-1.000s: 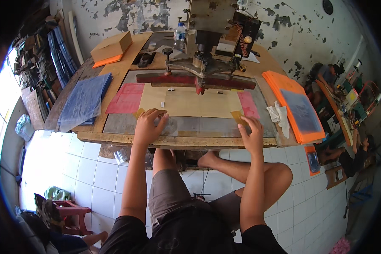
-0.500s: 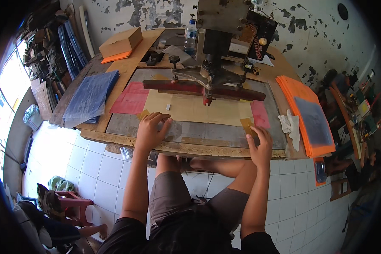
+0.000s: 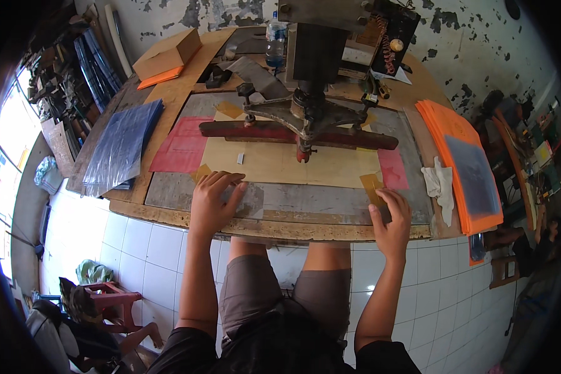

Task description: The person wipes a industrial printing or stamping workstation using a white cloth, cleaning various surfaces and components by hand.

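Note:
A cream sheet [image 3: 274,167] lies on a grey metal plate [image 3: 305,209], under a press head with a dark red bar [image 3: 255,131]. My left hand [image 3: 215,198] rests at the sheet's near left corner, beside a brown tape piece [image 3: 202,172]; its fingers are slightly bent and the thumb stands apart. At the near right corner, my right hand [image 3: 393,218] has its fingertips by another brown tape strip [image 3: 372,186], thumb and fingers spread. Neither hand visibly holds anything. Pink sheets [image 3: 179,146] show at both sides of the cream one. A small white piece [image 3: 240,158] lies on it.
Clear bluish plastic sheets [image 3: 121,146] are stacked at the left. Orange sheets [image 3: 461,168] and a white cloth [image 3: 439,187] lie at the right. A cardboard box [image 3: 167,55] and a water bottle [image 3: 275,42] stand behind. Other people sit at both sides.
The view has tilted and moved nearer the table. My stretched right leg has drawn in under the table. Both hands stay near the same tape pieces.

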Tool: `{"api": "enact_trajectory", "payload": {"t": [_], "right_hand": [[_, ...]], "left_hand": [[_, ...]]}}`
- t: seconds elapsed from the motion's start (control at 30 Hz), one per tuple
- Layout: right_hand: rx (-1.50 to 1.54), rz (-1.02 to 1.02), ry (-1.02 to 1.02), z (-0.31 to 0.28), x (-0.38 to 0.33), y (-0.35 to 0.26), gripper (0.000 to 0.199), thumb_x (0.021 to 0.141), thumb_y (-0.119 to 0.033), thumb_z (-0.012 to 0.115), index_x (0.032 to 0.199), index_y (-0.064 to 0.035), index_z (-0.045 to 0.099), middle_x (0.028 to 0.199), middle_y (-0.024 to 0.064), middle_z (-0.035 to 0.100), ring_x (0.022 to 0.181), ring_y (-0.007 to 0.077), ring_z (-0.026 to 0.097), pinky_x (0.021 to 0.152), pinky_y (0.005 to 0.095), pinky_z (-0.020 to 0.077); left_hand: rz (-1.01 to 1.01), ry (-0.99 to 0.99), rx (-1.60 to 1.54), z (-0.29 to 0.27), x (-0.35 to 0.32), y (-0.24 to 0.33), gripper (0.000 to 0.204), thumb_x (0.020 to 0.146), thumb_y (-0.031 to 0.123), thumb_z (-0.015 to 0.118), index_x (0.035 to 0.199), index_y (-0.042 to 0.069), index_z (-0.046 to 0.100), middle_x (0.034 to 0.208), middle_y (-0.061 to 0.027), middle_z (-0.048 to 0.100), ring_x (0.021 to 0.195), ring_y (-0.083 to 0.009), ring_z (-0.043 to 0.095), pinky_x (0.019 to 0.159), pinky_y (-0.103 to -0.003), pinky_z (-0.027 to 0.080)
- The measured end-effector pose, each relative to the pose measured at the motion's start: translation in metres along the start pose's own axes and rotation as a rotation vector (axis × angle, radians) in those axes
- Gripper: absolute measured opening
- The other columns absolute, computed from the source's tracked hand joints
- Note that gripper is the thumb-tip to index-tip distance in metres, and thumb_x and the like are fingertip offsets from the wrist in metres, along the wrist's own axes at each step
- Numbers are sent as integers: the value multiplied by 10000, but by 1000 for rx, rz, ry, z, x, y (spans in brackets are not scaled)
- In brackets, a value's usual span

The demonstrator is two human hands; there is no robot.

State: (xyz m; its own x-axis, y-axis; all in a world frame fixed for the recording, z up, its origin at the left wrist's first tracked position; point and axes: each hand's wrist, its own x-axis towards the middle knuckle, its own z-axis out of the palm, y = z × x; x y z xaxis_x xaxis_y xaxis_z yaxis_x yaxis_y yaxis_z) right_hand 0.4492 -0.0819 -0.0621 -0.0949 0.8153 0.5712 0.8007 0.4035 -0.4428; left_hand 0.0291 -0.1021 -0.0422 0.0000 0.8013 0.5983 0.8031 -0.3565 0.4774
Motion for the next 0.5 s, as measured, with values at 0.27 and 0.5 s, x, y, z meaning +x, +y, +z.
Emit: {"api": "enact_trajectory", "payload": {"t": [0.27, 0.5], "right_hand": [[-2, 41, -26, 1, 0, 0, 368, 1039, -271, 806, 1355, -85, 767, 1402, 102, 753, 1378, 328, 663, 1205, 503, 450], [3, 19, -29, -1, 0, -3, 383, 1025, -264, 822, 1358, -83, 768, 1413, 101, 750, 1368, 327, 669, 1197, 498, 457]], "left_hand": [[-12, -12, -27, 0, 0, -3, 223, 1003, 208, 805, 1134, 30, 832, 1048, -118, 829, 994, -336, 777, 943, -463, 570], [41, -48, -1, -3, 2, -2, 253, 956, 229, 849, 1163, 83, 849, 1186, -77, 808, 1104, -315, 741, 971, -456, 550]]}}
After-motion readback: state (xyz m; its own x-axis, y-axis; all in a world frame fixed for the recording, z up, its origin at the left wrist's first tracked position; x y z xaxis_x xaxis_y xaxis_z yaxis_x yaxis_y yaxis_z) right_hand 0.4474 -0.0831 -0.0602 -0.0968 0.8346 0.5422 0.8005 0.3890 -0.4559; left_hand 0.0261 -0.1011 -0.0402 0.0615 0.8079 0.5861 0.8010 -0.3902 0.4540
